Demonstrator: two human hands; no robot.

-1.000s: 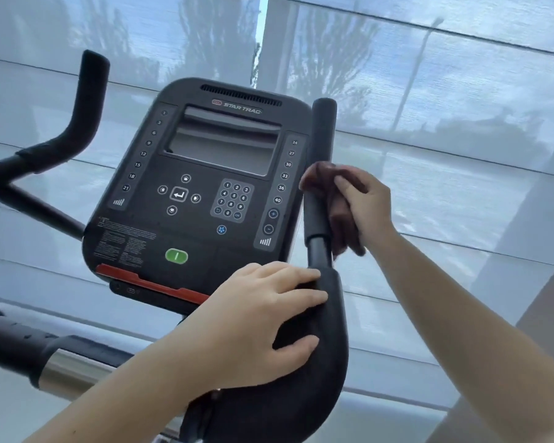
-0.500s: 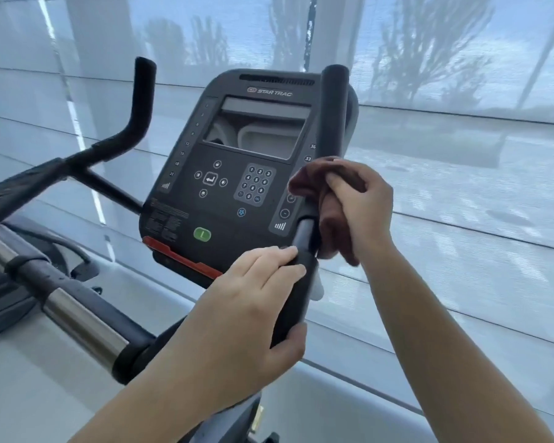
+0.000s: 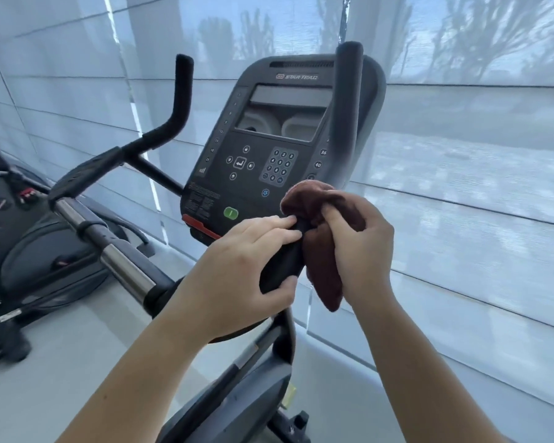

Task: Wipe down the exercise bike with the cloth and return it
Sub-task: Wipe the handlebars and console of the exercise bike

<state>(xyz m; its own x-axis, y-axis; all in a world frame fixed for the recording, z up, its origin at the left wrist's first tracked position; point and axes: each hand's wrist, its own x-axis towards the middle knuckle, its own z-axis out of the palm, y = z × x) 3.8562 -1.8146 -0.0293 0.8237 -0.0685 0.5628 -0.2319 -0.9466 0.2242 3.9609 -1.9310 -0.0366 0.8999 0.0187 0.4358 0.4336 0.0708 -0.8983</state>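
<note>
The right hand (image 3: pixel 359 247) is closed around the brown cloth (image 3: pixel 317 238), pressing it against the exercise bike's right handlebar (image 3: pixel 344 123); the left hand (image 3: pixel 247 270) grips that bar just below, fingers wrapped round; the console (image 3: pixel 269 148) stands behind.

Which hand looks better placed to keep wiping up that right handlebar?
The right hand. It already has the brown cloth bunched around the right handlebar, with bare grip above it. The left hand holds the bar lower down, without any cloth.
</note>
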